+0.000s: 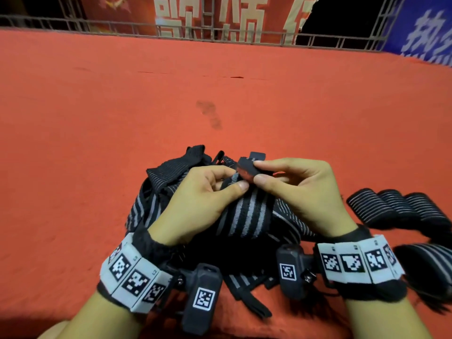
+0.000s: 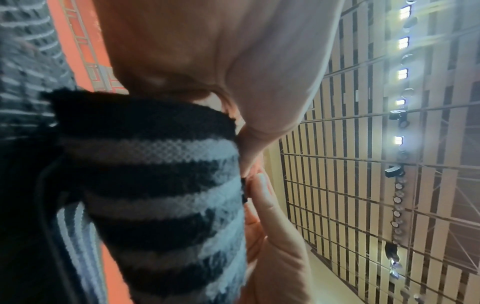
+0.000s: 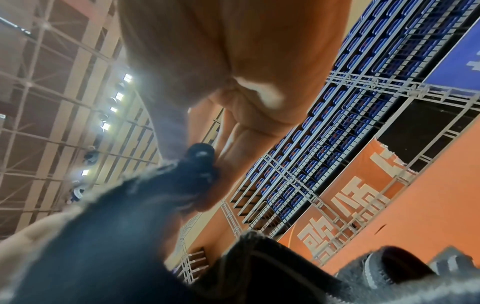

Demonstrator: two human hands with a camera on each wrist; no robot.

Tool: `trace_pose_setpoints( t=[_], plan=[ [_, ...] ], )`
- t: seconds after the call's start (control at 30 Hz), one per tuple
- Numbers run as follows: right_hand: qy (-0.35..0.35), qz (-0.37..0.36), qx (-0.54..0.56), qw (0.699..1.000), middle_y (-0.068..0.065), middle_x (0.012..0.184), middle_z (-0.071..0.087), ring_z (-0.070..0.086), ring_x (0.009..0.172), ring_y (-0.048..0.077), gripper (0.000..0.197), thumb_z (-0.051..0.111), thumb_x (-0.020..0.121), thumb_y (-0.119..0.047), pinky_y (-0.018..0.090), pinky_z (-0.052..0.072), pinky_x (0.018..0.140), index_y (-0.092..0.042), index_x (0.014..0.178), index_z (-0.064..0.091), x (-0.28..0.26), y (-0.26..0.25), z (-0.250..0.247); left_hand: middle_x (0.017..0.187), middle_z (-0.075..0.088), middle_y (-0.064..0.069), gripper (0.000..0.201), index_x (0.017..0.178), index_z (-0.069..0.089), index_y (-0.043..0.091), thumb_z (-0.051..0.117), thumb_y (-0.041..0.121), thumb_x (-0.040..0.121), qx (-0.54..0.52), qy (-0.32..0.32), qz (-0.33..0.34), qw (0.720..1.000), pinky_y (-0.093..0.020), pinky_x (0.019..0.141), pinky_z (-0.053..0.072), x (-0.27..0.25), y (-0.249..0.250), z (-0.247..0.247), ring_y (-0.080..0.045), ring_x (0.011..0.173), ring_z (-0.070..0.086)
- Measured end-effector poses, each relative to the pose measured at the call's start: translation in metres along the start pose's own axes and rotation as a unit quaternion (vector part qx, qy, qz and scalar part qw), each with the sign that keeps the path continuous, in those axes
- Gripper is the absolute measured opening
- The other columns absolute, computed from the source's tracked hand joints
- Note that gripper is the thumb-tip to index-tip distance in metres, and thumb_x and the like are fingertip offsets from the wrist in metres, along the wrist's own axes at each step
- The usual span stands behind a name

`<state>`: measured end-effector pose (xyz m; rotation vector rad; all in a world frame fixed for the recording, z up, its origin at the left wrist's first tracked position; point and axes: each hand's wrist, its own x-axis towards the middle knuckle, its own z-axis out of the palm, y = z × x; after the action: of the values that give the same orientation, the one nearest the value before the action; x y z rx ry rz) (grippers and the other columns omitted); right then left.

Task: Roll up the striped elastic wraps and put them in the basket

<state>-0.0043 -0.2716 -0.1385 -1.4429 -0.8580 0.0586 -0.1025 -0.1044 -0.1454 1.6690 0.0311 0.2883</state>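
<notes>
A black elastic wrap with grey stripes [image 1: 247, 216] is lifted above a loose heap of like wraps [image 1: 166, 182] on the red carpet. My left hand [image 1: 220, 182] pinches the wrap's upper end between thumb and fingers. My right hand [image 1: 256, 171] pinches the black tab with a red patch [image 1: 245, 170] at that same end. In the left wrist view the striped wrap [image 2: 166, 185] hangs under my fingers. The right wrist view shows the dark tab [image 3: 200, 164] held at my fingertips. No basket shows in any view.
Several rolled striped wraps [image 1: 396, 206] lie on the carpet [image 1: 122, 106] at the right, with another dark striped piece [image 1: 423, 265] beyond my right wrist. A metal railing with red and blue banners [image 1: 220, 23] runs along the far edge.
</notes>
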Motion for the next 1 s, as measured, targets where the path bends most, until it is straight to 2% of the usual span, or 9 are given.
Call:
trace_pose_setpoints(
  t=[0.1,0.2,0.33,0.47,0.57,0.67,0.77,0.83,1.0],
  plan=[
    [-0.015,0.002,-0.001,1.000,0.001,0.089,0.079,0.074,0.076,0.013,0.025,0.081,0.076,0.003,0.028,0.060,0.074,-0.019,0.089,0.078,0.001,0.002,0.004,0.086,0.076,-0.015,0.014,0.108,0.072,0.009,0.064,0.013,0.096,-0.006,-0.018,-0.011,1.000,-0.031,0.072,0.056,-0.003,0.001,-0.004,-0.023,0.082,0.073],
    [-0.038,-0.005,-0.013,0.999,0.002,0.091,0.078,0.073,0.081,0.014,0.028,0.082,0.075,0.003,0.030,0.058,0.078,-0.019,0.091,0.077,0.001,0.003,0.004,0.078,0.063,-0.034,0.031,0.108,0.072,0.022,0.069,0.046,0.089,0.038,-0.012,-0.002,0.999,-0.038,0.062,0.044,-0.004,0.000,-0.007,-0.031,0.070,0.059],
    [-0.039,0.015,-0.007,0.999,0.007,0.097,0.076,0.072,0.092,0.024,0.045,0.085,0.074,-0.003,0.039,0.058,0.084,-0.024,0.112,0.070,0.001,0.000,0.005,0.087,0.063,-0.042,0.033,0.104,0.071,0.018,0.066,0.048,0.089,0.042,0.037,0.042,0.998,-0.070,0.075,0.051,-0.004,0.000,-0.003,-0.040,0.077,0.065],
    [-0.050,0.078,0.015,0.996,0.005,0.104,0.075,0.072,0.091,0.021,0.026,0.077,0.086,-0.020,0.038,0.062,0.068,-0.024,0.111,0.072,-0.002,-0.004,0.010,0.087,0.077,-0.011,0.013,0.100,0.076,0.012,0.064,0.016,0.098,0.052,0.095,0.091,0.990,-0.040,0.076,0.059,-0.005,0.002,0.000,-0.023,0.081,0.073],
    [-0.042,0.090,0.049,0.994,0.009,0.096,0.077,0.073,0.082,0.014,0.018,0.070,0.090,-0.007,0.026,0.057,0.059,-0.016,0.104,0.077,-0.004,-0.005,0.014,0.096,0.077,-0.010,0.014,0.105,0.075,0.010,0.063,0.013,0.097,0.050,0.077,0.087,0.992,-0.046,0.085,0.059,-0.006,0.003,-0.002,-0.033,0.094,0.073],
    [0.000,0.027,0.010,1.000,0.007,0.088,0.077,0.071,0.075,0.012,0.024,0.074,0.085,-0.002,0.032,0.058,0.062,-0.019,0.101,0.078,-0.004,-0.004,0.015,0.094,0.078,-0.007,0.020,0.112,0.071,0.020,0.069,0.027,0.094,0.055,0.071,0.060,0.994,-0.050,0.086,0.059,-0.008,0.005,-0.005,-0.030,0.091,0.075],
    [0.027,-0.115,-0.127,0.985,0.002,0.093,0.076,0.071,0.086,0.014,0.024,0.079,0.083,-0.008,0.040,0.058,0.077,-0.019,0.105,0.077,0.000,0.001,0.011,0.068,0.066,0.001,0.045,0.111,0.068,0.031,0.072,0.061,0.077,0.063,0.088,0.037,0.993,-0.038,0.069,0.052,-0.008,0.005,-0.010,-0.021,0.065,0.061],
    [0.013,-0.208,-0.210,0.955,0.002,0.099,0.075,0.071,0.091,0.014,0.023,0.079,0.083,-0.006,0.032,0.056,0.080,-0.012,0.106,0.078,0.000,0.005,0.009,0.071,0.060,-0.020,0.058,0.109,0.069,0.034,0.070,0.075,0.069,0.040,0.086,0.022,0.995,-0.038,0.068,0.043,-0.007,0.004,-0.011,-0.020,0.069,0.051],
    [-0.025,-0.258,-0.250,0.933,0.007,0.105,0.072,0.068,0.097,0.013,0.022,0.080,0.082,-0.001,0.025,0.053,0.086,-0.009,0.102,0.079,0.000,0.012,0.013,0.089,0.078,-0.010,0.038,0.110,0.069,0.020,0.081,0.037,0.078,-0.041,0.119,0.030,0.992,-0.043,0.083,0.058,-0.007,0.004,-0.010,-0.024,0.086,0.074]
  ],
)
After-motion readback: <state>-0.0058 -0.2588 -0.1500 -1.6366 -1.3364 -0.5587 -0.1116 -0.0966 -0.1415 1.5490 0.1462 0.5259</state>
